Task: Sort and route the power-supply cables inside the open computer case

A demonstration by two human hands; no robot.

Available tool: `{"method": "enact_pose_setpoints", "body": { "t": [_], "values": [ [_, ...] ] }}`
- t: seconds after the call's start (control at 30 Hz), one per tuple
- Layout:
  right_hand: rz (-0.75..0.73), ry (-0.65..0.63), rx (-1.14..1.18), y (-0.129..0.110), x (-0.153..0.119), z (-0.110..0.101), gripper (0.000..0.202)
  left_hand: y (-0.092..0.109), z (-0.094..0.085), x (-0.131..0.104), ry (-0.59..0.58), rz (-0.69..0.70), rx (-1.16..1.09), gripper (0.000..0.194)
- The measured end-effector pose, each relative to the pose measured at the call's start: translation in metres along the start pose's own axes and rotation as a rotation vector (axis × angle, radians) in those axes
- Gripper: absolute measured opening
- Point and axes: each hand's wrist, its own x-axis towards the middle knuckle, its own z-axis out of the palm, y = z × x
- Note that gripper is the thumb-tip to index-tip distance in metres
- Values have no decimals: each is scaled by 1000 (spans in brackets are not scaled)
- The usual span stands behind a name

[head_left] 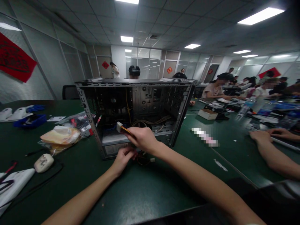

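An open computer case [138, 82] stands on the green table, its inside facing me. My right hand [142, 138] is closed round a bundle of coloured wires [127, 132] in front of the case opening. A white multi-pin connector [119, 127] sticks out to the left of its fingers. Lower and a little left, my left hand [123, 159] pinches thin cables near the case's bottom front edge. Beside its fingertips, a loose cable with a small white plug [152, 160] lies on the table. Inside the case, a yellow wire [127, 104] hangs down.
Left on the table [145, 190] are plastic bags [60, 136], a blue tray [30, 121], a white mouse-like object [43, 162] and a black cable. An open box [207, 114] stands at the right. Another person's hands [261, 137] rest at the far right; more people sit behind.
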Motion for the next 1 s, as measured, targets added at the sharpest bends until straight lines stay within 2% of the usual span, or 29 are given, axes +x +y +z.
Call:
{"method": "enact_pose_setpoints", "body": {
  "t": [0.17, 0.23, 0.33, 0.6, 1.0],
  "values": [
    [183, -131, -153, -22, 66, -6, 35, -1, 1, 1, -5, -7, 57, 33],
    [234, -179, -177, -21, 84, -3, 35, -1, 1, 1, 4, -17, 59, 33],
    [296, -186, -198, -15, 100, 6, 35, 1, 2, 0, 6, -39, 37, 32],
    [320, -144, -236, -9, 105, 20, 39, -4, 1, 0, -32, -40, 7, 31],
    [394, -107, -238, -14, 105, 17, 37, 0, 3, -1, -34, -40, 20, 30]
  ]
}}
